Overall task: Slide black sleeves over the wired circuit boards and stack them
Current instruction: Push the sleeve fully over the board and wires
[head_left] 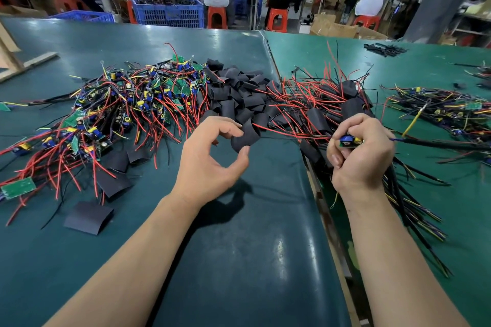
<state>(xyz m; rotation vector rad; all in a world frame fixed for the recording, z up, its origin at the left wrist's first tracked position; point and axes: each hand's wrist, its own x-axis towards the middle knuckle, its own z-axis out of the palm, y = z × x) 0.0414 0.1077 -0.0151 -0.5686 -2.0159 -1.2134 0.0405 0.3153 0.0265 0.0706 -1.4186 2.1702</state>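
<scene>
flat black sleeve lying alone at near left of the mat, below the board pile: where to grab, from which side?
Pinch the flat black sleeve across its near right corner, coming from the right. It lies flat and apart on the mat, that edge clear of wires; red leads trail toward its upper left edge.

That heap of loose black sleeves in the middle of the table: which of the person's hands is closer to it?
Left. The left hand pinches one black sleeve right at the near edge of the sleeve heap. The right hand sits off to the heap's right, gripping a wired circuit board.
</scene>
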